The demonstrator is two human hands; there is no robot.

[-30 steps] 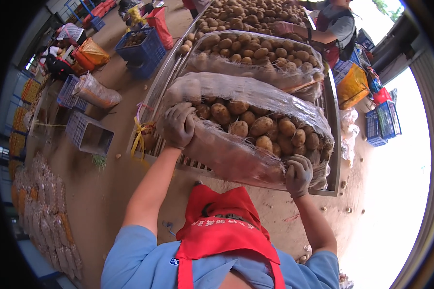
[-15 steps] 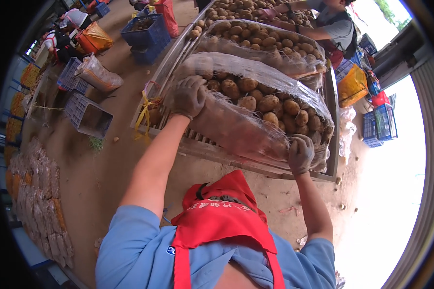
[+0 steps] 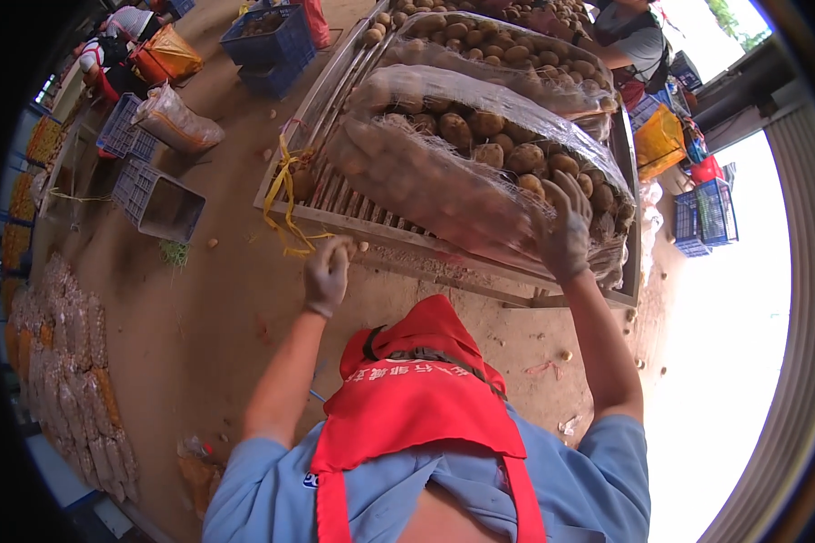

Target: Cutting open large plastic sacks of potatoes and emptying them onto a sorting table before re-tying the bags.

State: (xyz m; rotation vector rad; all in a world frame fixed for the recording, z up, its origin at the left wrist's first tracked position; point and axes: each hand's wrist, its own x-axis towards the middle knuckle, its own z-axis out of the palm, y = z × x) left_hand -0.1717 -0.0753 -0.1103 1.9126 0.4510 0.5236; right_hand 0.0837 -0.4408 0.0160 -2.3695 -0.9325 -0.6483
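A long see-through mesh bag (image 3: 426, 195) full of potatoes (image 3: 525, 158) lies on the slatted metal table (image 3: 362, 210). Its upper side gapes along its length. My right hand (image 3: 566, 235), in a grey glove, rests at the bag's near right edge with its fingers stretched over the potatoes and mesh. Off the table's near left corner, my gloved left hand (image 3: 326, 279) is closed in a pinch on a strand of yellow ties (image 3: 285, 195). That bunch hangs from the table's corner. The pinched fingertips are partly blurred.
Behind lies another potato-filled mesh bag (image 3: 507, 63); a co-worker (image 3: 638, 45) stands at the far right. Blue crates (image 3: 267, 50) and a tipped grey crate (image 3: 158, 199) stand left. Filled sacks (image 3: 68, 371) are stacked far left; a blue crate (image 3: 706, 217) stands right.
My left hand has left the bag's left end and come down toward me beside the yellow ties. My right hand has loosened and moved up onto the bag's edge.
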